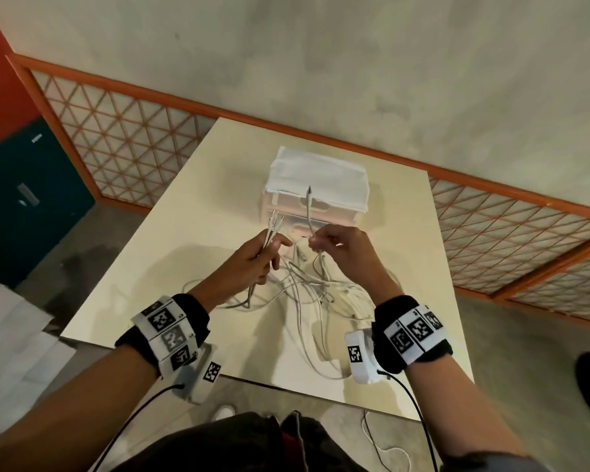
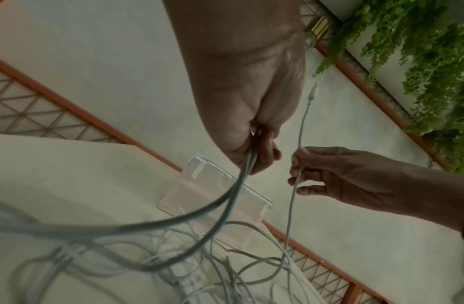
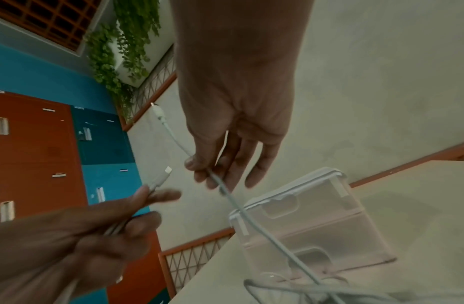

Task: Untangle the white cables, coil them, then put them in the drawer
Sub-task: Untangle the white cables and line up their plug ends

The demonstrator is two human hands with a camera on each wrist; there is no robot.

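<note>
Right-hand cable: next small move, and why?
Probably draw it up and away from the tangle. The right hand pinches one cable just below its free plug end, the left hand grips a few other ends, and the lengths below are knotted on the table. Nothing is coiled yet.

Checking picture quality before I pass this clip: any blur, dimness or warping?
Head view: sharp, wall rail bowed by the wide lens. Left wrist view: dim, the cable tangle near the lens smeared. Right wrist view: the left hand soft, the drawer box clear enough.
</note>
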